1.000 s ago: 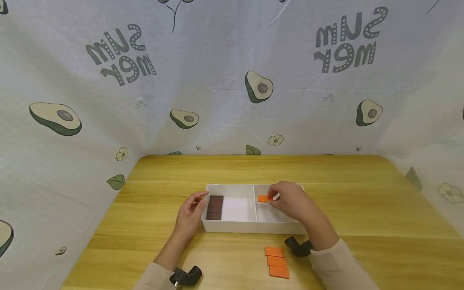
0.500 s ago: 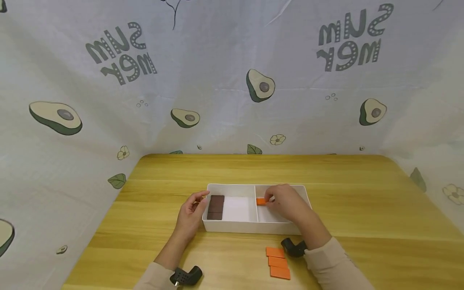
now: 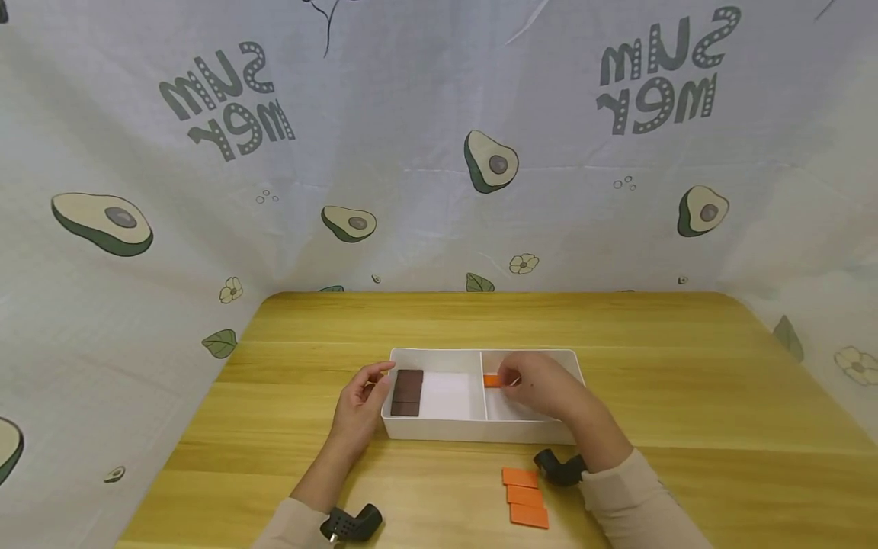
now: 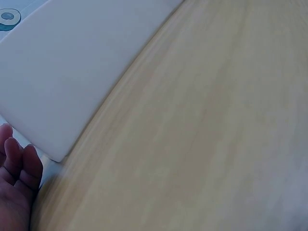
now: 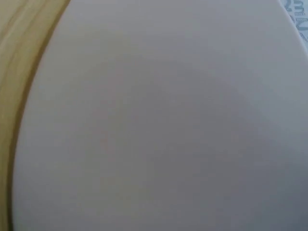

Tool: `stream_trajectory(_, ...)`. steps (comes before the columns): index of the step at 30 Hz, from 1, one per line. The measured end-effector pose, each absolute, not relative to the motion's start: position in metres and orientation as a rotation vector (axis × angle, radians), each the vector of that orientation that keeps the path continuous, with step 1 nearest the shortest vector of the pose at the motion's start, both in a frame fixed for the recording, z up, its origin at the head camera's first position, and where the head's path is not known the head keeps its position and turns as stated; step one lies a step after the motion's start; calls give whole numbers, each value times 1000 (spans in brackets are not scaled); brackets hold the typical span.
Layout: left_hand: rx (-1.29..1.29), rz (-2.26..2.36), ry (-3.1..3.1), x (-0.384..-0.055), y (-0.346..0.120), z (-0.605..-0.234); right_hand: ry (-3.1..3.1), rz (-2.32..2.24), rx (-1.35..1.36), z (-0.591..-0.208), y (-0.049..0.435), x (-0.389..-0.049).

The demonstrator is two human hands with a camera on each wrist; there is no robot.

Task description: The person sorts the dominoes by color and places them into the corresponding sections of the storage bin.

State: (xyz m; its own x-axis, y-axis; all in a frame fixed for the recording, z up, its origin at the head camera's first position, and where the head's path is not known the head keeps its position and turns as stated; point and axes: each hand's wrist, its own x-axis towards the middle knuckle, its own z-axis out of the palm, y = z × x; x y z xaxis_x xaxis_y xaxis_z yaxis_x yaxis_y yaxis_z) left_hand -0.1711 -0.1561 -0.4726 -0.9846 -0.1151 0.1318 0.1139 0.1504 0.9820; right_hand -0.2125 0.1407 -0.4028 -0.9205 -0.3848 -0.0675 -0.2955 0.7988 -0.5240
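A white two-compartment box (image 3: 449,429) lies lengthwise on the table. My right hand (image 3: 542,385) reaches into its right compartment, thumb and fingertips pinching a flat orange rectangular tile (image 3: 491,380) beside the divider. Part of that tile is hidden by the fingers. At the box's left end my left hand (image 3: 358,404) rests with relaxed fingers by the rim. In the left wrist view, the fingers of this left hand (image 4: 19,166) appear beside the box's white wall (image 4: 82,67). Dark brown rectangular tiles (image 3: 408,389) lie along the left side of the left compartment.
Three overlapping orange tiles (image 3: 525,497) lie on the wooden table (image 3: 439,496) in front of the box, near the right wrist's black camera mount (image 3: 559,467). Another black mount (image 3: 353,523) sits at the left wrist. Behind the table hangs a patterned curtain (image 3: 411,114).
My right hand has shifted left and slightly down with the orange tile, bringing it close to the divider. The left hand stays in place.
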Motion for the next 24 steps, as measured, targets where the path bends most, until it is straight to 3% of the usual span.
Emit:
stream_trajectory(13,9,-1936,-2257,-171,-156,-472,2750,-791,-597,-404,142,-211)
stream_trajectory(24,7,-1930,-2264,-170,-156,-472,2796,-847,-629,-362,167,-181)
